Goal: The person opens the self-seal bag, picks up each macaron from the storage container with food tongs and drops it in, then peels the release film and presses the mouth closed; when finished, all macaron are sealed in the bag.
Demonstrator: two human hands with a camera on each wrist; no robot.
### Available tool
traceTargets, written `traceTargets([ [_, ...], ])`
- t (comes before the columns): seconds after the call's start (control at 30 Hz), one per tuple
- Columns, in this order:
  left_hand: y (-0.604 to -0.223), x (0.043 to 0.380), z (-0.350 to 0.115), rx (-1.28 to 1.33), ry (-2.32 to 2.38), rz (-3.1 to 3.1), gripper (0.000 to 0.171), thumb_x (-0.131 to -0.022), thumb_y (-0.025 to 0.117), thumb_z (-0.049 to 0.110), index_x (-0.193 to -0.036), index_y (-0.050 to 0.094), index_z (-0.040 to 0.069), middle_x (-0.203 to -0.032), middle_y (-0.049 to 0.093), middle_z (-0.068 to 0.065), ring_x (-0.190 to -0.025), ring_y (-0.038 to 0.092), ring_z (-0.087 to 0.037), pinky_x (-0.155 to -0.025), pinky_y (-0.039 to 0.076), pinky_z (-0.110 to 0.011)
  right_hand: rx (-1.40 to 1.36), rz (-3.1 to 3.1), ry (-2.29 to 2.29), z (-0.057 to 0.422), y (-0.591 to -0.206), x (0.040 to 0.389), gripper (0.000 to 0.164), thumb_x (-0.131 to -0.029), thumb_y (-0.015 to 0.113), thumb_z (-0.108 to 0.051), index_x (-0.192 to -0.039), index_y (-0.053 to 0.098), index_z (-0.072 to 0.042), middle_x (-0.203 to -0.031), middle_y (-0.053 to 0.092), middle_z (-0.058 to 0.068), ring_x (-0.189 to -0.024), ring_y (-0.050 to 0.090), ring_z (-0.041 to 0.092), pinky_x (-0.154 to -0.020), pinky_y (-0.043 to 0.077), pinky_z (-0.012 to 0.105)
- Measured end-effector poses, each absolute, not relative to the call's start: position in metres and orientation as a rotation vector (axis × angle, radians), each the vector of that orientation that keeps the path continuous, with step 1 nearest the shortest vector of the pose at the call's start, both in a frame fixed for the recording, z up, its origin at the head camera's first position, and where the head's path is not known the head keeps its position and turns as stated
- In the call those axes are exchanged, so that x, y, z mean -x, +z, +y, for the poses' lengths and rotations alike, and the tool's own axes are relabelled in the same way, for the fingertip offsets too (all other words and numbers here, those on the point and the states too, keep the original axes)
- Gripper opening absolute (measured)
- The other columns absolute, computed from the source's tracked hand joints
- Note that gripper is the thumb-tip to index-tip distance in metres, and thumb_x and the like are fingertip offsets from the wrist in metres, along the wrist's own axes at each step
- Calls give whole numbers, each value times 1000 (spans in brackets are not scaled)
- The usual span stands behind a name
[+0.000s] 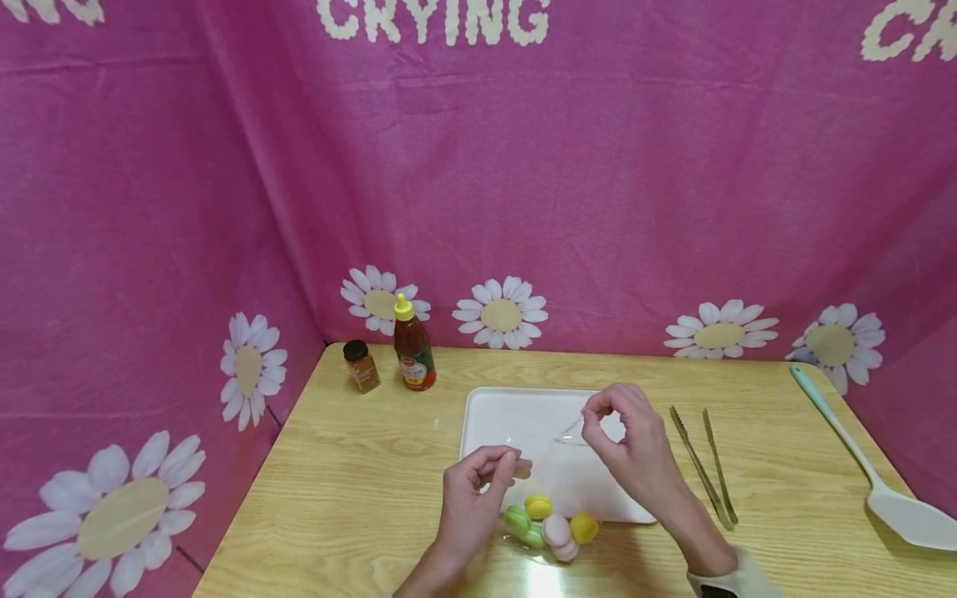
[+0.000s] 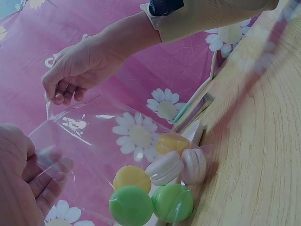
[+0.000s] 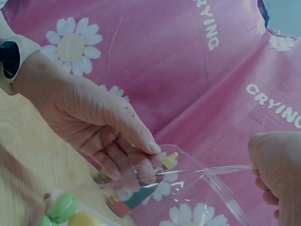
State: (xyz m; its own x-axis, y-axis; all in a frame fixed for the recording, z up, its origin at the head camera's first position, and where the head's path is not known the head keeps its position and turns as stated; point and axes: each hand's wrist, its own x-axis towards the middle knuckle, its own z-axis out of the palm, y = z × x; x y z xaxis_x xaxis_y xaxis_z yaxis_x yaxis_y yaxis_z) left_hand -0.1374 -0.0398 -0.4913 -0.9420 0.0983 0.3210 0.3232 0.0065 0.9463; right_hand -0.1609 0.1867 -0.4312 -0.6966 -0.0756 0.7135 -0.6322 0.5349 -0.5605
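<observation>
A clear plastic bag (image 2: 89, 125) holds several macarons: green (image 2: 130, 205), yellow (image 2: 173, 142) and pale pink (image 2: 164, 168) ones. They sit low in the bag at the front edge of a white tray (image 1: 516, 415). My left hand (image 1: 474, 494) pinches the bag's upper edge between thumb and fingers. Higher and to the right, my right hand (image 1: 635, 448) pinches a thin clear drawstring (image 3: 228, 168), which runs taut from the bag's mouth in the right wrist view. Between the hands, the bag's upper part is stretched out above the tray.
Metal tongs (image 1: 706, 465) lie right of the tray, and a white spatula (image 1: 908, 515) with a mint handle lies farther right. A red sauce bottle (image 1: 414, 353) and a black-capped spice jar (image 1: 362, 367) stand at back left. Pink flowered cloth (image 1: 598, 183) surrounds the wooden table.
</observation>
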Motion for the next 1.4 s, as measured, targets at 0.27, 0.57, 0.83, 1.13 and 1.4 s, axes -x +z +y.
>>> traceTargets([
  [0.27,-490,139,-42,464,-2049,-2149,21,-106,64,18,-108,74,0,-95,80,-6,-85,77,-25,-75,56,-24,-510,-2123,1117,200,-430,160,30,-77,67,11,-81,64,-19,-80,59,-9,-84,51,10,-70,36,24],
  [0.57,-490,139,-42,456,-2058,-2137,20,-105,65,17,-107,74,0,-95,80,-6,-83,77,-22,-74,56,-24,-460,-2113,1109,214,-430,158,32,-76,68,13,-79,65,-19,-79,59,-6,-82,51,9,-70,36,21],
  [0.83,-490,141,-44,463,-2100,-2112,17,-105,64,17,-105,74,2,-95,80,-8,-83,77,-20,-73,58,-26,-413,-2116,1144,226,-432,155,33,-74,67,17,-78,65,-17,-78,60,-5,-77,53,7,-72,36,20],
  [1.13,-491,142,-46,419,-2136,-2125,20,-106,64,19,-106,74,1,-95,80,-9,-83,77,-20,-74,59,-27,-317,-2119,1180,243,-428,150,29,-79,68,16,-79,67,-13,-78,61,-5,-76,52,3,-72,37,18],
  [1.4,-491,142,-48,382,-2171,-2113,21,-106,64,20,-106,73,1,-95,80,-11,-83,77,-20,-74,59,-26,-168,-2190,1161,265,-428,142,14,-86,68,8,-84,68,-6,-84,64,-4,-81,52,3,-75,37,18],
])
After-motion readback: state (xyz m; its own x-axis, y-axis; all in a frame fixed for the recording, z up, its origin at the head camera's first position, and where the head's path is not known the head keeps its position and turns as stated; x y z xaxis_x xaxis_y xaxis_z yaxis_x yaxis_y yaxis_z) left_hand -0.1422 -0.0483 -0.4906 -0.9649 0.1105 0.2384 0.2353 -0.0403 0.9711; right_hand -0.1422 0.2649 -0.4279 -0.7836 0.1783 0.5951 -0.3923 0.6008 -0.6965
